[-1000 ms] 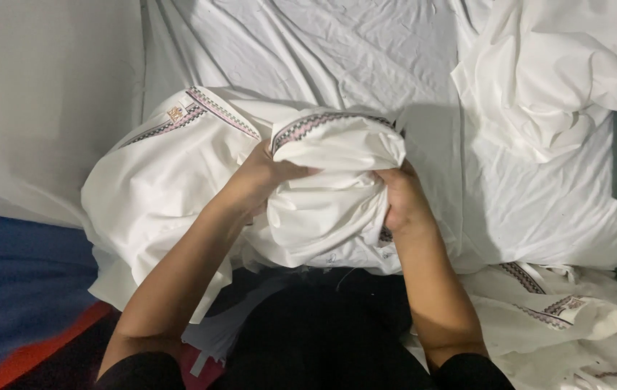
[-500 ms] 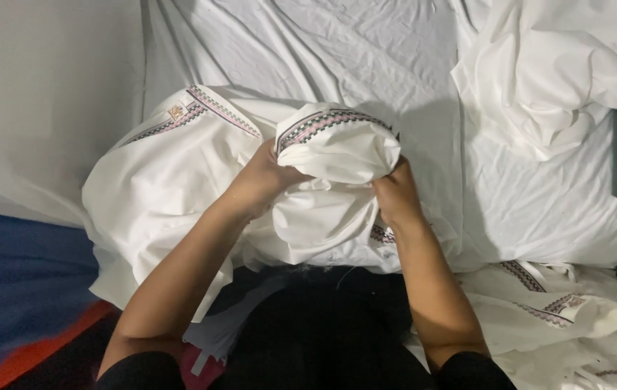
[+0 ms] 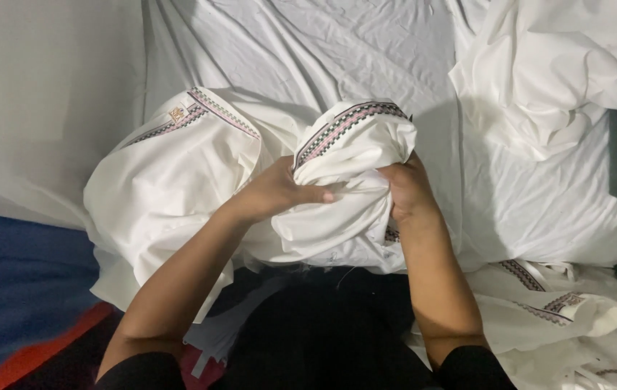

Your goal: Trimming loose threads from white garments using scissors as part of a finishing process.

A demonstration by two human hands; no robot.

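Your left hand [image 3: 276, 193] and right hand [image 3: 406, 191] each clench a bunched fold of the white embroidered garment [image 3: 178, 180], holding it above your lap; no containers in view. Fabric is soft, creased cotton-like cloth with a patterned trim band [image 3: 348, 124] in dark and pink stitching. Beneath lies a wrinkled white bedsheet [image 3: 308, 50]; more white cloth [image 3: 554, 79] heaps at upper right, blue bedding [image 3: 19, 282] at lower left.

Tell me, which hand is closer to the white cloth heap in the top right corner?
The right hand. It grips the bunched white garment on the side that faces the cloth heap. The left hand holds the garment's far side, farther from the heap.
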